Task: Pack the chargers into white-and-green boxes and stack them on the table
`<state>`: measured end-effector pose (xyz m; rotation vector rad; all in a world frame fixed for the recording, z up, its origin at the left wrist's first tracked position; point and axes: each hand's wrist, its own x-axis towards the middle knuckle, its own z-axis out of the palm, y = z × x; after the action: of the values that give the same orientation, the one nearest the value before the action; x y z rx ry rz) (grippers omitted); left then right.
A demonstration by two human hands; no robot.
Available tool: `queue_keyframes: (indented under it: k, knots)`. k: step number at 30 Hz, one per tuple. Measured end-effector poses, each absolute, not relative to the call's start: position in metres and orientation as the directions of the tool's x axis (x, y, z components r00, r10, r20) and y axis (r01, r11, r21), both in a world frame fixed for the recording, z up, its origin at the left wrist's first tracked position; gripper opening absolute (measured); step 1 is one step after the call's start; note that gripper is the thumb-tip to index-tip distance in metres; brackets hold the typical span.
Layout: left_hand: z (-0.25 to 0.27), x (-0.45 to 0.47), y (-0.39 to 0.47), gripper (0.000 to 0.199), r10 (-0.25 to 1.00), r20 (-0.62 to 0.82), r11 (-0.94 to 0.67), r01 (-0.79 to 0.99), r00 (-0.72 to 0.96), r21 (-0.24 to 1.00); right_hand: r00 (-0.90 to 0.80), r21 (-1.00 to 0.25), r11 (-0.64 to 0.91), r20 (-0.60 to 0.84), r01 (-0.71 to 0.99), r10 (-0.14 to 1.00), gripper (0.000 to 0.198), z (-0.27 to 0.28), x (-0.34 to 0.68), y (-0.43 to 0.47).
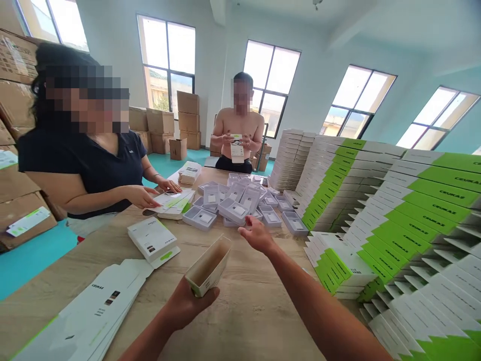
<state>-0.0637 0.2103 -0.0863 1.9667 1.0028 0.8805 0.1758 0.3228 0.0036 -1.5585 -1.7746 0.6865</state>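
Observation:
My left hand [188, 303] is wrapped round the lower end of a white and green cardboard box [208, 271]. The box is tilted, and its open end faces up, showing a bare brown inside. My right hand [259, 236] reaches to the near side of a pile of clear plastic trays, its thumb and forefinger apart. Closest to those fingertips is the corner of a plastic tray [233, 210] with a small white piece in it. Whether the fingers touch this tray I cannot tell.
Stacked white and green boxes [406, 210] wall the right side. Flattened cartons [101, 306] and a closed box [152, 238] lie at left. A co-worker [86, 160] at left handles flat cartons; another person [238, 120] across the table holds a box.

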Motion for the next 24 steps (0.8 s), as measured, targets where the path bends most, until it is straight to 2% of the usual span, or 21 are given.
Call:
queue_keyframes:
  k: [2,4,8,10,13,16,19,24]
  knots:
    - [-0.091,-0.067,0.214,0.065,0.911,0.176,-0.299,0.304,0.373,0.905,-0.064,-0.688,0.158,0.161,0.708,0.985,0.073,0.005,0.168,0.369]
    - [-0.09,-0.067,0.216,0.08,0.93,0.14,-0.23,0.243,0.341,0.942,-0.074,-0.63,0.159,0.159,0.76,0.984,0.085,0.009,0.161,0.401]
    - [-0.078,-0.063,0.216,0.111,0.912,0.193,-0.253,0.125,0.363,0.959,-0.111,-0.551,0.202,0.194,0.81,0.975,0.076,0.013,0.155,0.405]
    - [-0.07,-0.061,0.212,0.117,0.898,0.266,-0.324,0.12,0.349,0.938,-0.14,-0.52,0.247,0.236,0.818,0.962,0.074,0.007,0.163,0.376]
    - [-0.061,-0.059,0.206,0.102,0.879,0.362,-0.428,0.178,0.309,0.886,-0.166,-0.477,0.267,0.243,0.838,0.956,0.08,-0.014,0.19,0.303]
    - [-0.057,-0.059,0.203,0.082,0.841,0.452,-0.52,0.216,0.297,0.826,-0.043,-0.425,0.136,0.221,0.895,0.974,0.076,-0.046,0.217,0.217]
    - [-0.053,-0.061,0.201,0.08,0.794,0.499,-0.586,0.224,0.347,0.778,0.026,-0.437,0.068,0.204,0.897,0.979,0.071,-0.072,0.228,0.146]
    - [-0.034,-0.071,0.189,0.074,0.701,0.531,-0.672,0.191,0.477,0.715,-0.154,-0.461,0.216,0.168,0.861,0.974,0.07,-0.065,0.236,0.093]
